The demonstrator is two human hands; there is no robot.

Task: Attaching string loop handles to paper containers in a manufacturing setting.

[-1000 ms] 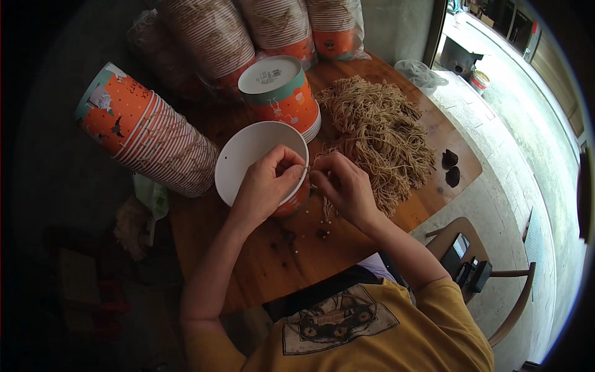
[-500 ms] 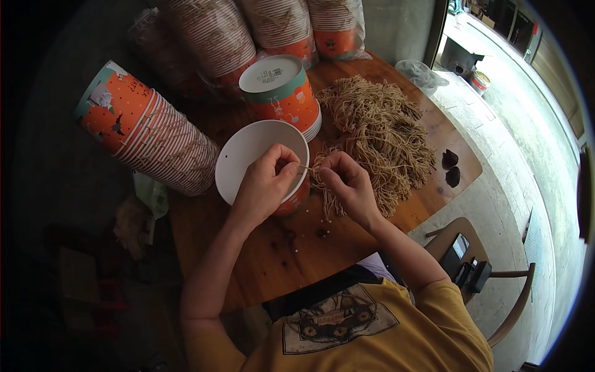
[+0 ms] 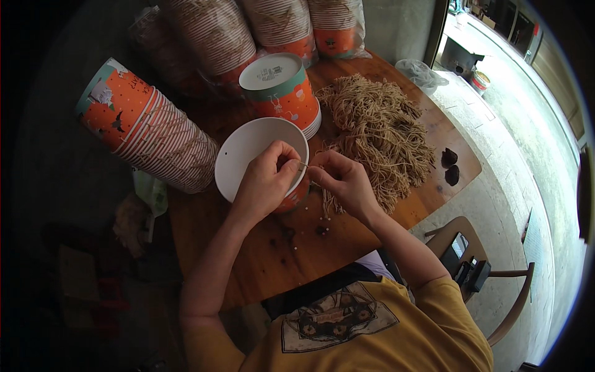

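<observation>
Tan twine, one thin strand (image 3: 304,166), is pinched between the fingers of both hands at the rim of a white-lined paper cup (image 3: 257,158). The left hand (image 3: 266,180) has thumb and forefinger closed on the strand over the cup's near right edge; the right hand (image 3: 341,180) grips the same strand just beside it, fingertips together. The cup lies tilted toward the viewer on a wooden surface (image 3: 297,254), orange outside. It looks light and easily crushed, best held by the rim. The strand looks soft and limp, best gripped near its end. Far right lies a loose heap of twine (image 3: 384,130). Stacks of orange cups (image 3: 149,139) lie left and far.
</observation>
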